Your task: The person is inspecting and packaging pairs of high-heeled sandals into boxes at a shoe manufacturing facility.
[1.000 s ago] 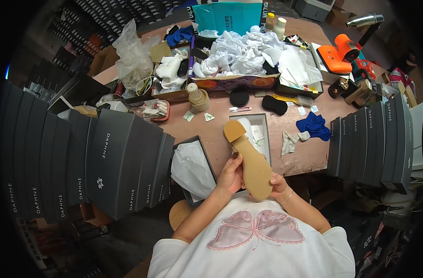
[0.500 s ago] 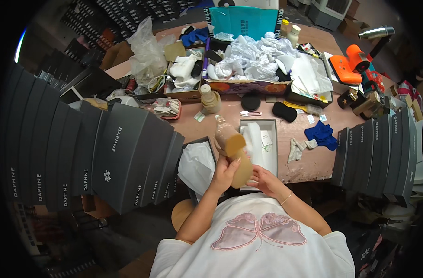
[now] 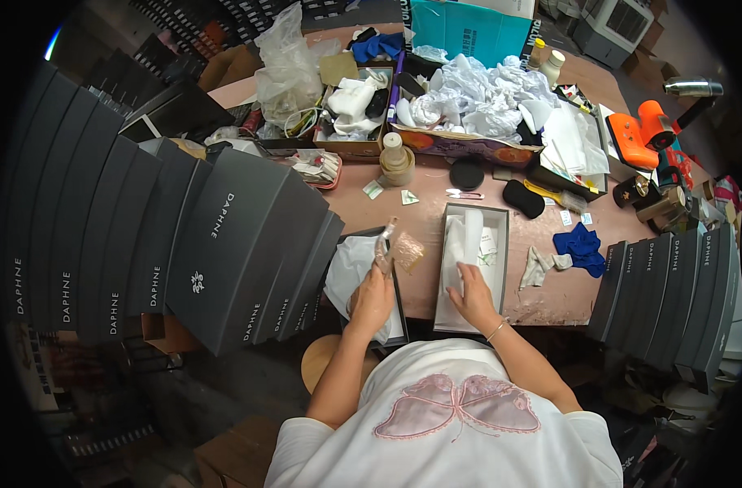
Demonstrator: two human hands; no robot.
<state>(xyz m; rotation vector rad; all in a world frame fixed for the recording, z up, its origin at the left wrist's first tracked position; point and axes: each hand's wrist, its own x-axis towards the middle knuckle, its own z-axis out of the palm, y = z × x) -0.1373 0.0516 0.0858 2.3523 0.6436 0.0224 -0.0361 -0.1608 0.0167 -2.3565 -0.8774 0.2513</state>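
Note:
My left hand (image 3: 373, 302) is closed around a beige heeled shoe, held over the dark grey box part (image 3: 398, 309) with crumpled white tissue paper (image 3: 346, 272). The hand hides most of the shoe; a narrow strap-like part and a pinkish part in clear wrap (image 3: 408, 250) stick out beyond the fingers. Over the open grey shoe box (image 3: 504, 276) reaches my right hand (image 3: 474, 299), its fingers apart at the white tissue paper (image 3: 473, 232) inside. Small cards (image 3: 487, 246) lie along the box's right side.
Stacked grey shoe boxes flank me on the left (image 3: 233, 236) and right (image 3: 680, 285). Behind the open box sit a glue bottle (image 3: 396, 163), a black round tin (image 3: 467, 174), a yellow-handled brush (image 3: 560, 195) and a carton of crumpled paper (image 3: 469, 146). A blue cloth (image 3: 580, 249) lies right.
My right hand has left the shoe and moved right over the open box. My left hand has turned the shoe, so its beige sole no longer shows. The view has shifted.

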